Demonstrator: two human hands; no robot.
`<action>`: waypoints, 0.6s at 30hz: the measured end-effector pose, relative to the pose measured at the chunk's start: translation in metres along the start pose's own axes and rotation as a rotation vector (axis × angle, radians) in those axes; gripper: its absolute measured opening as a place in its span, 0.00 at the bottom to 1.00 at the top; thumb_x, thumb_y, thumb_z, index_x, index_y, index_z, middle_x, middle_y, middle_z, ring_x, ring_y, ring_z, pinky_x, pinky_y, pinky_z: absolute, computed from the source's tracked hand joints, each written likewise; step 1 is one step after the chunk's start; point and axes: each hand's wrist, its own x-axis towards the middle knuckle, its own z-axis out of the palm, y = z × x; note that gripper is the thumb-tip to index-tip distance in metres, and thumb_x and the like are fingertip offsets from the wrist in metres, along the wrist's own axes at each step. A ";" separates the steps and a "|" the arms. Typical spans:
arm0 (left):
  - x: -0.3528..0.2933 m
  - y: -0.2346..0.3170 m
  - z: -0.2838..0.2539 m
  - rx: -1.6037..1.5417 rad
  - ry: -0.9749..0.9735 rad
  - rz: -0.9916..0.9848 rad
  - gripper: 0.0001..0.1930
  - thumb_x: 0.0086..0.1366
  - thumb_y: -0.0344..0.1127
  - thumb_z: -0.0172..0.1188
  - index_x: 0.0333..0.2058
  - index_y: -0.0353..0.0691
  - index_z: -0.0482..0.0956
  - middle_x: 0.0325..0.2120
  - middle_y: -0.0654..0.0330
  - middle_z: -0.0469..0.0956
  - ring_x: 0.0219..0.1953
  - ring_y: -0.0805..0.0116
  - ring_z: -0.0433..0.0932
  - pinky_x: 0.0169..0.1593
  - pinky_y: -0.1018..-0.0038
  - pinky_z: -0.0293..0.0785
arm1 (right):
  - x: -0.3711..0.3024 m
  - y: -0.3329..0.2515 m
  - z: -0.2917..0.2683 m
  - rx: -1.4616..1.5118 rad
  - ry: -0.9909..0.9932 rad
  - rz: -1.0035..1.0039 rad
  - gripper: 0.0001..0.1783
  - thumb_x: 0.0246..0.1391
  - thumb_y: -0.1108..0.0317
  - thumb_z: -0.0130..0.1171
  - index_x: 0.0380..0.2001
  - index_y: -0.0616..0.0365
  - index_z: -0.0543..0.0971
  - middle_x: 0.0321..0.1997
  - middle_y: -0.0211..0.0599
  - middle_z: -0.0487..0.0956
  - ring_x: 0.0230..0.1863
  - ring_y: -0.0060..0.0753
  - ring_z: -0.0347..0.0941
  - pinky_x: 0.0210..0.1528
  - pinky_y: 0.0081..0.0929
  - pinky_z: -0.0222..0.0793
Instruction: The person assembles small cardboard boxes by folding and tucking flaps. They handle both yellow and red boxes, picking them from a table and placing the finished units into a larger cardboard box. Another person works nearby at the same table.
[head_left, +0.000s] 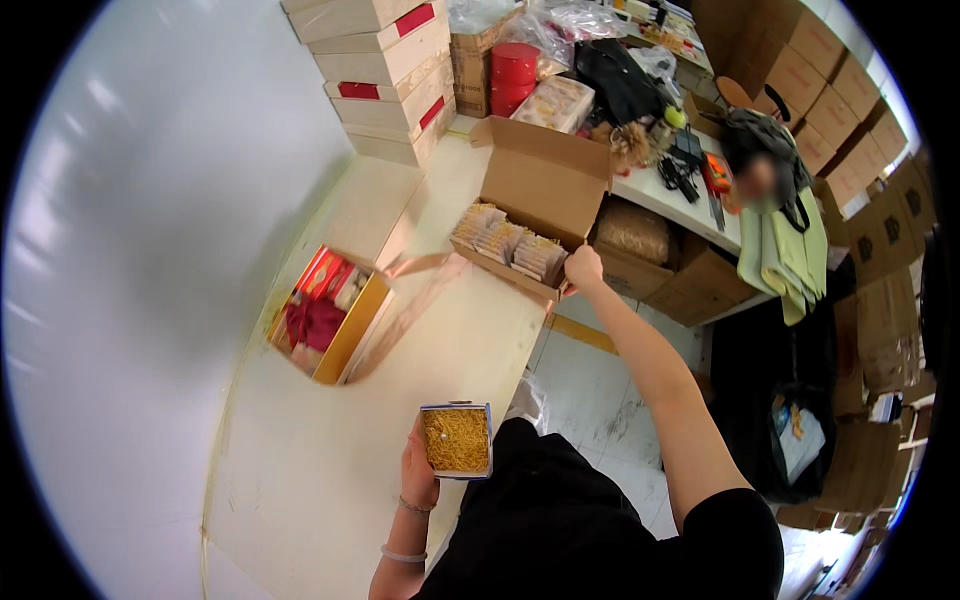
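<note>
My left hand (419,465) is wrapped round the side of a small square box (491,440) with a blue-and-white rim, held upright and open at the top. Gold shredded filler (458,440) fills it, with a tiny pale speck on the surface. My right arm stretches far forward, and my right hand (583,268) grips the near right corner of a cardboard box (545,160) whose lid stands raised. Inside that carton stand rows of small clear-wrapped packets (502,240). The fingertips of the right hand are partly hidden at the corner.
A gold-sided gift box (352,330) with red items and a burgundy cloth bow lies by the wall. Stacked cream boxes (385,80) rise at the back left. A cluttered side table (690,215) and stacked cartons (830,90) stand to the right.
</note>
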 end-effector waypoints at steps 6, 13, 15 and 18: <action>0.149 0.002 0.030 0.053 -0.018 0.016 0.27 0.75 0.42 0.34 0.65 0.30 0.51 0.64 0.54 0.59 0.65 0.65 0.57 0.66 0.71 0.52 | 0.117 -0.052 0.047 -0.005 -0.072 -0.033 0.15 0.54 0.73 0.45 0.33 0.79 0.74 0.28 0.64 0.79 0.21 0.53 0.79 0.18 0.39 0.77; 0.287 0.005 0.087 0.254 -0.073 0.055 0.25 0.74 0.38 0.36 0.65 0.30 0.53 0.64 0.54 0.59 0.65 0.67 0.56 0.66 0.74 0.51 | 0.204 -0.103 0.081 0.071 -0.101 -0.010 0.17 0.57 0.69 0.45 0.37 0.79 0.71 0.28 0.61 0.80 0.20 0.51 0.79 0.19 0.37 0.77; 0.321 -0.023 0.099 0.159 -0.076 0.018 0.26 0.74 0.40 0.38 0.64 0.31 0.54 0.63 0.54 0.60 0.64 0.67 0.58 0.65 0.73 0.52 | 0.222 -0.106 0.092 0.108 -0.105 0.000 0.18 0.58 0.67 0.45 0.39 0.78 0.68 0.29 0.61 0.79 0.20 0.52 0.79 0.19 0.37 0.77; 0.361 -0.053 0.127 0.179 -0.055 -0.004 0.25 0.73 0.42 0.41 0.62 0.32 0.60 0.58 0.55 0.67 0.61 0.67 0.63 0.62 0.73 0.57 | 0.246 -0.105 0.114 0.183 -0.119 0.014 0.19 0.59 0.63 0.48 0.40 0.74 0.65 0.31 0.62 0.79 0.20 0.51 0.79 0.20 0.37 0.79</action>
